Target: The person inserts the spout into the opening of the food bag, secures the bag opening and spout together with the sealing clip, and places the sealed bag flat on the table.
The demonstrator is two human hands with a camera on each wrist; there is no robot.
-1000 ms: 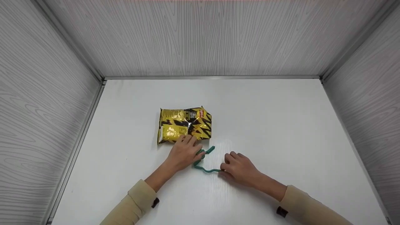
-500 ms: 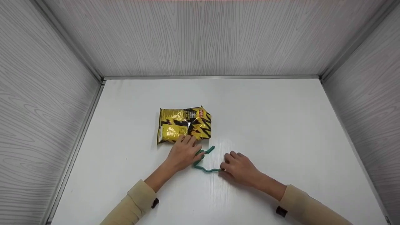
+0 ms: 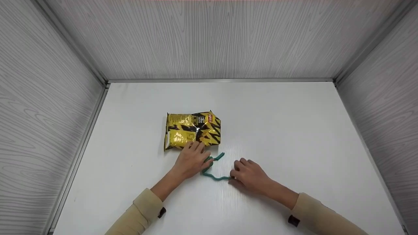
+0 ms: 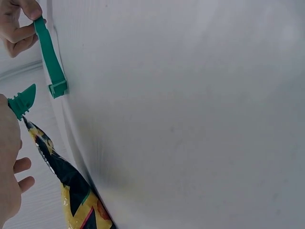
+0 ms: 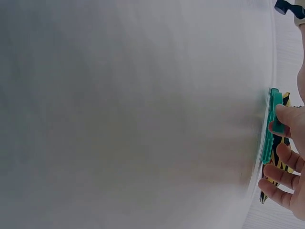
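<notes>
On the white bench [image 3: 294,130] lie two things: one yellow-and-black snack bag [image 3: 192,130] and one green bag clip [image 3: 213,168], opened into a bent, zigzag shape. Two hands work at the clip, one at each end.

The left hand [image 3: 192,160] lies palm down with its fingertips on the near edge of the snack bag, and the side of the hand by the thumb rests against one arm of the clip; the toothed tip of that arm sticks out beyond the hand in the left wrist view [image 4: 24,100]. Whether the thumb actually pinches the clip cannot be told, since the hand covers it; the fingers that show are fairly straight.

The right hand [image 3: 249,174] pinches the other end of the clip between thumb and forefinger, with the remaining fingers loosely curled above the bench. In the right wrist view the green bar [image 5: 271,126] stands edge-on just beyond the fingertips [image 5: 285,114], and a strip of the bag shows behind it.

The clip lies just in front of the bag, between the two hands, near the middle of the bench and slightly left. Both forearms wear beige sleeves [image 3: 140,212], each with one dark strap at the wrist. Three grey wood-grain walls [image 3: 212,39] enclose the bench.
</notes>
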